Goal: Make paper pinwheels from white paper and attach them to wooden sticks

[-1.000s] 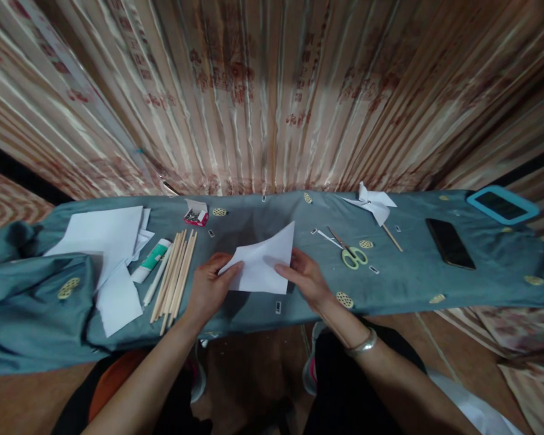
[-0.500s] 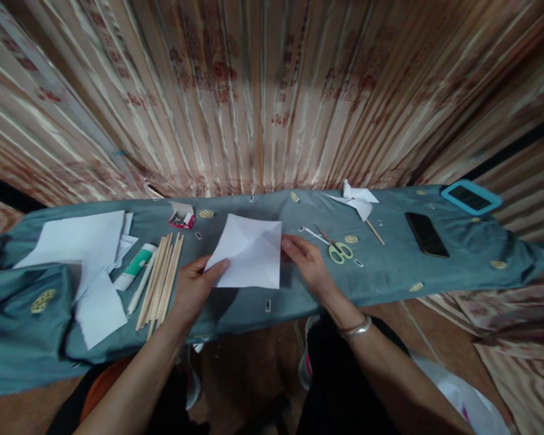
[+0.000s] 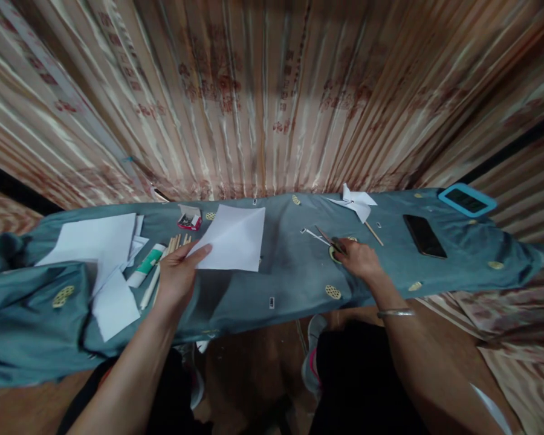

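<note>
A square white sheet of paper, with faint diagonal creases, is held up over the cloth by my left hand. Its thumb lies on top of the sheet's near left corner. On the right, my right hand has its fingers closed at the handles of the light green scissors. The scissors' blades point away toward the upper left, and the hand partly hides the handles. Thin white paper strips lie beside the blades.
To the left lie white paper sheets, a green-and-white tube, wooden sticks partly behind my left hand, and a small red box. A paper pinwheel, a dark phone and a blue-framed device are on the right.
My right hand has left the paper's right edge and moved right to the scissors. My left hand has shifted the paper slightly left and keeps hold of it.
</note>
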A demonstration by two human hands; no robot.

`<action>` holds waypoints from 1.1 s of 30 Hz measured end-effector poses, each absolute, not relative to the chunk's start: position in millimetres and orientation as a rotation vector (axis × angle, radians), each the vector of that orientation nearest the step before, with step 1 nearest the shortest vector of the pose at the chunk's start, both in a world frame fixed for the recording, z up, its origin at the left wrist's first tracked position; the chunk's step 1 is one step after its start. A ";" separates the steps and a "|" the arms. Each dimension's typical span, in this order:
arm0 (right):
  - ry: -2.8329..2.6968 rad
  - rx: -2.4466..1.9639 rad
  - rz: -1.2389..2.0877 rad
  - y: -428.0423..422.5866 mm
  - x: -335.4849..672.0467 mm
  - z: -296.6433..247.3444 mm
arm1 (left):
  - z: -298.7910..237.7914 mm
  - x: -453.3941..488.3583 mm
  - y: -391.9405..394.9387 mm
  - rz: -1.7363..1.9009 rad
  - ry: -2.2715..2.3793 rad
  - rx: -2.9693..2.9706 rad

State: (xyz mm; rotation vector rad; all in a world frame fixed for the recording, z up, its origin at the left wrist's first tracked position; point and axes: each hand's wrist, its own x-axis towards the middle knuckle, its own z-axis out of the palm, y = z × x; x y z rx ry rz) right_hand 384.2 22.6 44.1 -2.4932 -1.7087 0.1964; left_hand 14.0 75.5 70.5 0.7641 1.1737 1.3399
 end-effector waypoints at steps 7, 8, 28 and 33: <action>-1.286 -2.005 0.547 21.2 372.2 59.8 | 85.6 0.3 86.4 1.468 1.150 0.730; -1.143 -1.769 0.756 19.0 361.4 62.1 | 87.0 -0.9 88.6 1.480 1.149 0.725; -1.133 -0.998 1.829 15.5 242.5 47.7 | 76.7 12.4 108.2 1.427 1.210 0.719; -1.113 -1.024 1.834 16.8 244.6 46.7 | 71.2 18.8 105.7 1.430 1.173 0.720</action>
